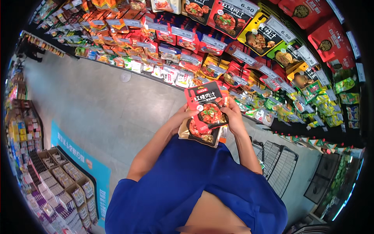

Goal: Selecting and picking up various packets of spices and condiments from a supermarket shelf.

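Several flat seasoning pouches are held together in front of my blue top. Uppermost is a red and black sauce pouch (208, 106) with a picture of braised meat in a bowl. Beneath it shows a gold and black pouch (201, 134), and an orange one peeks out on the right. My left hand (181, 118) grips the pouches' left edge, its thumb on the front of the red and black pouch. On the opposite edge my right hand (233, 114) holds them, thumb also in front. Most of the fingers are hidden behind the pouches.
Racks of hanging pouches (225, 22) with price tags curve across the top and right. A wire shopping cart (280, 166) stands at my right. At lower left is a display of boxed goods (67, 187) beside a blue floor sticker (100, 172). A person's dark legs (34, 49) show far upper left.
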Tool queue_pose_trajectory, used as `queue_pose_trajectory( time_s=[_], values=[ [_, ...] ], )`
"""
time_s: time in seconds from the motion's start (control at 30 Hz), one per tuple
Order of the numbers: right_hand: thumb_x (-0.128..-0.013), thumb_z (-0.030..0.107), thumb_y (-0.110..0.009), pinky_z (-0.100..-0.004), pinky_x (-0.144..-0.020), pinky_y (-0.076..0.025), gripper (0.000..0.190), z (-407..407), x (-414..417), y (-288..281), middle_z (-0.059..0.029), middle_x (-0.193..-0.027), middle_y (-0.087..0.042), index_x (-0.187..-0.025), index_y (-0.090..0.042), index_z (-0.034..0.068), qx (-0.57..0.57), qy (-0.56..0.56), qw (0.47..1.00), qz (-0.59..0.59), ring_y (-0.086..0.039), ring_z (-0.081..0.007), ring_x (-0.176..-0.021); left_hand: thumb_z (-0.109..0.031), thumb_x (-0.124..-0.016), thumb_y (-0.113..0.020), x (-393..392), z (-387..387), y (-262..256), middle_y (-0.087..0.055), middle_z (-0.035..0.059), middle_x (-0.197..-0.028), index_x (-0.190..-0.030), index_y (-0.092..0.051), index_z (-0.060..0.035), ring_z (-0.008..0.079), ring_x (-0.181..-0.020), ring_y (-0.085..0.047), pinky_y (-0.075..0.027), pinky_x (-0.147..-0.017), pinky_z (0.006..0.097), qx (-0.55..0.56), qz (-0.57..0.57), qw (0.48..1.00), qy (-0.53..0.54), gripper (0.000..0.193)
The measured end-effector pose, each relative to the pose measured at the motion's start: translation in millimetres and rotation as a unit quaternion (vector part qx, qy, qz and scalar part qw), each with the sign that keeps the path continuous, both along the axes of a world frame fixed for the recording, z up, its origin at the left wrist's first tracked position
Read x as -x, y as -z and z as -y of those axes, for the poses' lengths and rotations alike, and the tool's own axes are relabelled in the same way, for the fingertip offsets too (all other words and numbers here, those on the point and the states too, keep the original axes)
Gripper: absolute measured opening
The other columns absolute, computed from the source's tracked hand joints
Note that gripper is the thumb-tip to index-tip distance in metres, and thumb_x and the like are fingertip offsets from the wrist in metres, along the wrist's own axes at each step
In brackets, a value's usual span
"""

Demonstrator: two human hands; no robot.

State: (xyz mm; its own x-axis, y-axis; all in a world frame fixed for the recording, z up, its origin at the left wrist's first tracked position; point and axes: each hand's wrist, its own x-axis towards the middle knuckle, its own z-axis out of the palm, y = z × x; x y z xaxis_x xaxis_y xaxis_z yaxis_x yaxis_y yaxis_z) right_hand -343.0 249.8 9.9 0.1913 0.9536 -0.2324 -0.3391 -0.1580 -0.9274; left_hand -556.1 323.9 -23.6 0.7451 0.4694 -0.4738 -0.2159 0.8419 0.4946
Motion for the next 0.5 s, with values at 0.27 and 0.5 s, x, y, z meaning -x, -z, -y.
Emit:
queue_pose_trajectory(
  time_s=[0.27,0.5],
  values=[
    [-0.086,0.0,-0.068,-0.0253,-0.082,-0.049,0.045,-25.3,5.6,-4.0,-0.0047,-0.103,-0.064,-0.127,-0.053,0.001,-0.011,0.019,0.989,0.144,-0.06,-0.0115,-0.097,-0.006,-0.082,-0.071,35.8,-3.5,0.1,-0.057,0.0114,-0.127,-0.139,-0.037,-0.0051,0.0217,-0.112,-0.061,-0.053,-0.094,0.0375,-0.058,0.002,0.998,0.01,0.066],
    [-0.079,-0.003,-0.072,-0.0243,-0.077,-0.05,0.047,-58.7,6.0,-29.2,-0.0033,-0.096,-0.065,-0.123,-0.055,0.0,-0.005,-0.085,0.978,0.191,-0.061,-0.0102,-0.085,-0.006,-0.083,-0.072,41.5,-3.1,-14.7,-0.058,0.0083,-0.125,-0.137,-0.04,-0.0062,0.0185,-0.113,-0.059,-0.05,-0.096,0.0351,-0.112,-0.019,0.992,0.049,0.063]
  ],
)
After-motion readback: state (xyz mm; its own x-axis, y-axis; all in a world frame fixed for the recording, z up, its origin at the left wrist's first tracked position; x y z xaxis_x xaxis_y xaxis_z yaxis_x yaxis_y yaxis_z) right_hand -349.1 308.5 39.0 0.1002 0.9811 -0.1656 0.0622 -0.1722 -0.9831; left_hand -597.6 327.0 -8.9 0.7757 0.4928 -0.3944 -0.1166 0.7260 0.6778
